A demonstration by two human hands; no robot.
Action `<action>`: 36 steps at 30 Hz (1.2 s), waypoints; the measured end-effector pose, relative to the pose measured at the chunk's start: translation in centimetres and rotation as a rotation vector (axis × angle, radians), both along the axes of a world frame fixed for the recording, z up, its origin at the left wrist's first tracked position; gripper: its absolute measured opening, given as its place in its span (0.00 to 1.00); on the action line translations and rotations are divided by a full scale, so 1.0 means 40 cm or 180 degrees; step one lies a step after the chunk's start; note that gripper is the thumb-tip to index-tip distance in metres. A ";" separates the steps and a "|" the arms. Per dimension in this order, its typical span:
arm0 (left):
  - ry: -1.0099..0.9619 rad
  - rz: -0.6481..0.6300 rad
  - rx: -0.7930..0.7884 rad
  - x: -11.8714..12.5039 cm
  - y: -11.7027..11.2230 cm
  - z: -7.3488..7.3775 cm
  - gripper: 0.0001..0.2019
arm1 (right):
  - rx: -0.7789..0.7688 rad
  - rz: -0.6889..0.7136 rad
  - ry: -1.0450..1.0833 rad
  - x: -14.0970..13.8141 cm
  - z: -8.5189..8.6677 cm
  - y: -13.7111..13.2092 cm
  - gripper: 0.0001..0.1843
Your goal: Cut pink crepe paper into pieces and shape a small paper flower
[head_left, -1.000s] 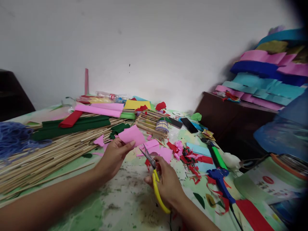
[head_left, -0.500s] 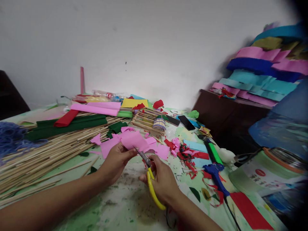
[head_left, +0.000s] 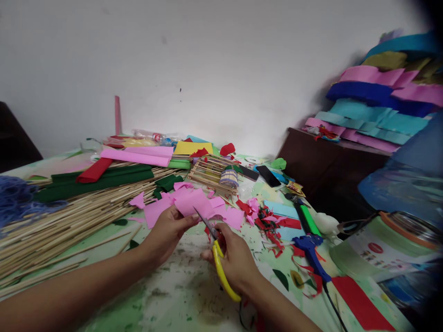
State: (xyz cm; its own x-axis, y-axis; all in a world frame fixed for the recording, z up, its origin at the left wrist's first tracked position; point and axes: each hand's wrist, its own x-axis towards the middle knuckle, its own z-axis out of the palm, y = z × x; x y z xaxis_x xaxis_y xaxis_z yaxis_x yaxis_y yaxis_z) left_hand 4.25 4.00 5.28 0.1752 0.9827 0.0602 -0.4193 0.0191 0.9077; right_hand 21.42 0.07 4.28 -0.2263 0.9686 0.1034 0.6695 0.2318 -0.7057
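A piece of pink paper [head_left: 192,201] is pinched between the thumb and fingers of my left hand [head_left: 170,229]. My right hand [head_left: 234,257] grips yellow-handled scissors [head_left: 218,265], fingers wrapped around the handles. Their blades point up and to the left and lie against the right part of the held paper; whether they bite into it I cannot make out. More pink paper pieces [head_left: 232,217] lie on the table just behind both hands.
Long thin bamboo sticks [head_left: 86,221] cover the left side. A small stick frame [head_left: 211,174] and a phone [head_left: 268,176] lie farther back. To the right are red scraps [head_left: 270,226], a blue glue gun [head_left: 312,253] and a large jar [head_left: 374,249].
The scissor blades have shifted slightly and appear a little more apart at the paper. My left hand keeps its pinch with almost no movement.
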 end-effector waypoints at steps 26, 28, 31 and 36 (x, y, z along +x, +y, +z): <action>-0.0653 0.0095 -0.0295 -0.009 0.017 0.001 0.07 | 0.0052 -0.0038 -0.0171 0.003 -0.010 0.007 0.15; -0.0620 0.0104 -0.0279 -0.011 0.022 -0.004 0.09 | 0.0031 -0.0040 -0.0187 0.002 -0.010 0.007 0.16; -0.0552 0.0086 -0.0201 -0.012 0.027 -0.010 0.11 | -0.0054 -0.0067 -0.0194 0.000 -0.009 0.008 0.16; -0.0443 0.0055 -0.0079 -0.008 0.022 -0.017 0.12 | -0.0080 -0.0068 -0.0215 -0.003 -0.005 0.005 0.16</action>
State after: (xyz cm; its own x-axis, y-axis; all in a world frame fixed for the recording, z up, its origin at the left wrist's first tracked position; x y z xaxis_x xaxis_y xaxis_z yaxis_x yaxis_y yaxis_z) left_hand 3.92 4.88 4.59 0.1500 0.9870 0.0583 -0.5417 0.0327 0.8399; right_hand 21.31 0.25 4.08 -0.2110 0.9754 0.0643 0.7204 0.1997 -0.6642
